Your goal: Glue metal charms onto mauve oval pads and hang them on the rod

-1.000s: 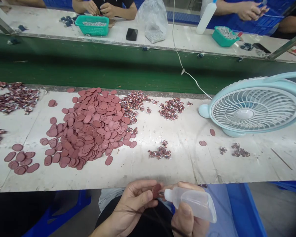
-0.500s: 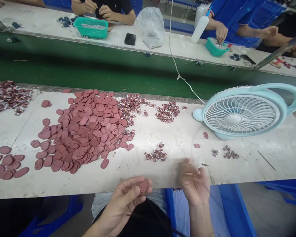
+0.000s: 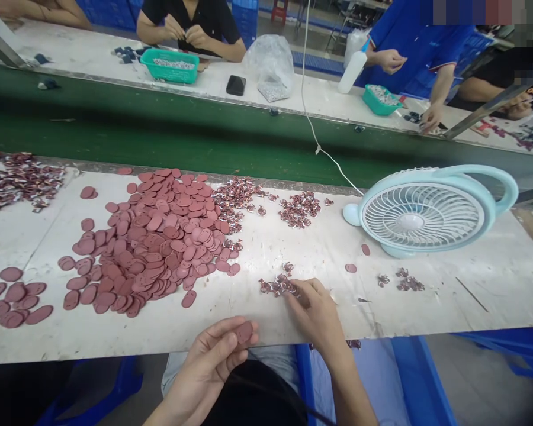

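Two hands: left (image 3: 213, 361) pinches oval tag (image 3: 244, 332), right (image 3: 315, 313) touches trinkets (image 3: 278, 286)

— Where is the left hand (image 3: 213, 355)?
— Just below the near edge of the table (image 3: 320, 260), palm turned up, fingers curled, thumb and forefinger pinching a disc (image 3: 244, 332).
— And the right hand (image 3: 316, 313)?
— Past that edge, over the table, palm down, forearm sloping in from below. Its fingertips (image 3: 293, 288) bend onto a small heap of bits (image 3: 278, 286).
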`<act>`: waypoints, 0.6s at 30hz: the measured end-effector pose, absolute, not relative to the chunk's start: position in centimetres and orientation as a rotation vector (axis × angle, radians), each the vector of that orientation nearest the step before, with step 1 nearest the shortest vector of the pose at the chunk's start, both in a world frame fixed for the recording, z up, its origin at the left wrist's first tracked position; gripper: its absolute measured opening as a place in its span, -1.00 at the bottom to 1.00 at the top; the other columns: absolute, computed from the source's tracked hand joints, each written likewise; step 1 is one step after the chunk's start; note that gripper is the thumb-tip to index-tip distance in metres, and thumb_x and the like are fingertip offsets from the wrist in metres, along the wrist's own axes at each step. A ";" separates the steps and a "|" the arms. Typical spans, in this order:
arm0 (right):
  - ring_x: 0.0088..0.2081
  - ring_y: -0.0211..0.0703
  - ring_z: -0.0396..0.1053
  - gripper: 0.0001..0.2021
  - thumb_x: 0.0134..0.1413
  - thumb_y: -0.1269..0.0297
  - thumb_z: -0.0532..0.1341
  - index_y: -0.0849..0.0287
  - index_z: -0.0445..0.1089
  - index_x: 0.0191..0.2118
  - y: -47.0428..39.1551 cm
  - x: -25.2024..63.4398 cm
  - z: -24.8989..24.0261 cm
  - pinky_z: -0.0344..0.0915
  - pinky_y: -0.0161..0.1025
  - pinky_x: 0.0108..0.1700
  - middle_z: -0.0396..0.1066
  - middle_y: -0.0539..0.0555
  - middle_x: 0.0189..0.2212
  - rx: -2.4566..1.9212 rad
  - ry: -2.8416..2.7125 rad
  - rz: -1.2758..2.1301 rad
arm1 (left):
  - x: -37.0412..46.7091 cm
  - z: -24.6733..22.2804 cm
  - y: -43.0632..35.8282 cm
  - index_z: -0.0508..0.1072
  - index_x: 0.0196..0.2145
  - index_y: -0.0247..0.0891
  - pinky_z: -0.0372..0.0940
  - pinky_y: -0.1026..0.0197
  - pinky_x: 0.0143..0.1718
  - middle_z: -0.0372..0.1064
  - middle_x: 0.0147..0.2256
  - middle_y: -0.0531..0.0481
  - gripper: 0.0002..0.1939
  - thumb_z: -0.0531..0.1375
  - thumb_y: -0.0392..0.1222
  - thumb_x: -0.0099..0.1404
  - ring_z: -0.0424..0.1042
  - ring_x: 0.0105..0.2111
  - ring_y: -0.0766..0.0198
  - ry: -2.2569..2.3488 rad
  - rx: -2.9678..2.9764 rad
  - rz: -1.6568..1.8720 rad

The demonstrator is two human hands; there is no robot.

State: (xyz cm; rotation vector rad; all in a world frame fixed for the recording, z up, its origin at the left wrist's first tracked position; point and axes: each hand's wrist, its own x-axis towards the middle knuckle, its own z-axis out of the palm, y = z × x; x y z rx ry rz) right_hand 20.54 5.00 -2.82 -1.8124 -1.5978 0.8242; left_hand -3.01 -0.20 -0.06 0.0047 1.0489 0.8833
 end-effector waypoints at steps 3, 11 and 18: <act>-0.36 -0.19 0.41 -0.77 0.24 0.22 0.20 -0.01 0.54 -0.05 4.1 21.4 -2.1 0.43 -0.15 -0.25 0.44 0.07 -0.17 -1.838 -1.710 0.845 | -3.2 -0.2 -0.2 0.67 -0.19 -0.27 0.54 0.36 -0.29 0.71 -0.14 -0.16 -0.71 0.50 -0.21 0.09 0.68 -0.20 0.15 1.054 -0.001 0.892; -0.22 -0.04 0.42 -0.81 0.16 0.11 0.25 0.03 0.51 -0.18 3.1 21.5 -1.4 0.38 -0.08 -0.16 0.47 0.08 -0.20 -2.086 -1.543 0.739 | -3.0 0.3 0.0 0.67 -0.19 -0.27 0.53 0.34 -0.30 0.71 -0.13 -0.17 -0.71 0.49 -0.22 0.10 0.67 -0.20 0.14 1.064 0.018 0.868; -0.43 -0.17 0.34 -0.86 0.09 0.16 0.32 0.11 0.47 -0.36 4.1 21.3 -2.3 0.29 -0.24 -0.42 0.39 -0.03 -0.48 -1.865 -1.377 0.811 | -2.9 0.2 -0.2 0.66 -0.18 -0.28 0.52 0.34 -0.29 0.70 -0.11 -0.20 -0.75 0.46 -0.23 0.15 0.67 -0.21 0.17 1.036 0.046 0.854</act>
